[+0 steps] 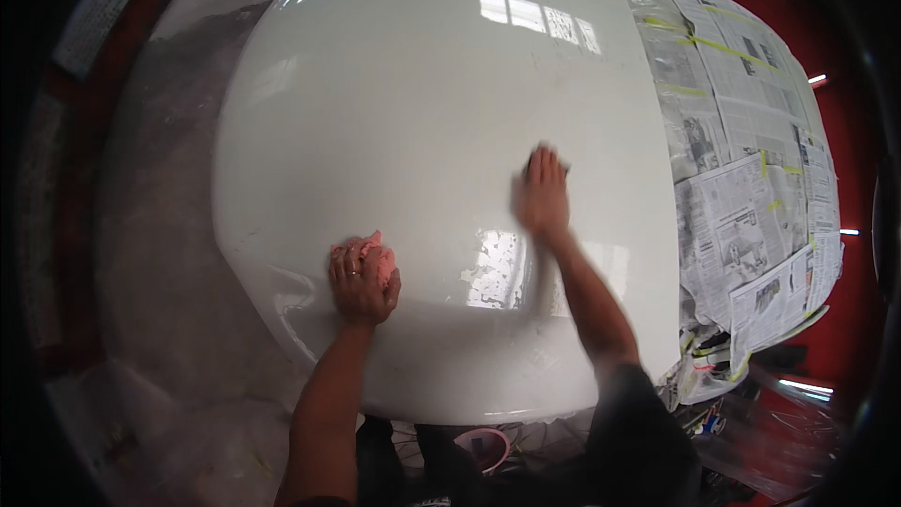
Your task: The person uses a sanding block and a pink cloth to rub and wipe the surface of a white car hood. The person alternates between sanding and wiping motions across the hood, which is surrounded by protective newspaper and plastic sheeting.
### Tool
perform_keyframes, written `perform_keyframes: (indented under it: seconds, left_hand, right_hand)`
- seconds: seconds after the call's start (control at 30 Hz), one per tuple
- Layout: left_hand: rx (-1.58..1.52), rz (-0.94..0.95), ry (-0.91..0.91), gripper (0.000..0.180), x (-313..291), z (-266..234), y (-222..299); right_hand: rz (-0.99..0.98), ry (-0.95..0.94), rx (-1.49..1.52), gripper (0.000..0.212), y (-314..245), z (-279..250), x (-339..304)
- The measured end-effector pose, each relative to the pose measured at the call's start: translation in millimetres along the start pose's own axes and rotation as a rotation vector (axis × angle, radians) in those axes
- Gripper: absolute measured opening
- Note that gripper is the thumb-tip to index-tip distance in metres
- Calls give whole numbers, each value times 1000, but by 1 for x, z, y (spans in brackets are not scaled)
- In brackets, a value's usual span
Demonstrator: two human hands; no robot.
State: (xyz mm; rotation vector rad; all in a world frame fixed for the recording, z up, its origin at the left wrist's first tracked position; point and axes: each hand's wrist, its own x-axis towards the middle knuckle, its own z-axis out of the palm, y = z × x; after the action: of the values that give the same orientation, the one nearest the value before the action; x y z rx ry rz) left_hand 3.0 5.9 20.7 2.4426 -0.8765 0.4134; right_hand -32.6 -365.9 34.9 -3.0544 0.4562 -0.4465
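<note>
L hand [359, 293] was clamped on a crumpled pink cloth [386, 266] down on the glossy, curved off-white panel [422, 131]; cloth sat under the palm & fingers, bulging out btwn thumb & index, plus past the fingertips. R hand [545, 202] lay farther up the panel, fingers tog. over a small dark flat pad [531, 165], edges showing either side; couldn't tell if they gripped it. B&W newspaper sheets w/ yellow tape [737, 197] were on the R.

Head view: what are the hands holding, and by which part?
Left hand: bunched pink cloth, gripped from above. Right hand: fingers over a dark thing, mostly hidden; hold unclear.
</note>
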Motion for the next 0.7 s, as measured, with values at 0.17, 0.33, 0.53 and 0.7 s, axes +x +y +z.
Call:
perform_keyframes:
  seconds: [0.17, 0.33, 0.53, 0.7]
  left_hand:
    - [-28, -4, -23, 46, 8, -8, 0]
    - [-84, 22, 39, 43, 17, 7, 11]
    - [-69, -36, 36, 44, -2, -6, -7]
    - [-89, -25, 74, 46, 3, -10, -6]
  right_hand:
    - [-35, -359, 151, 75, -65, -61, -140]
    - [3, 157, -131, 61, 36, 22, 126]
    - [-107, 16, -8, 65, -50, 15, 40]
    - [-157, -377, 103, 74, -99, -34, -115]
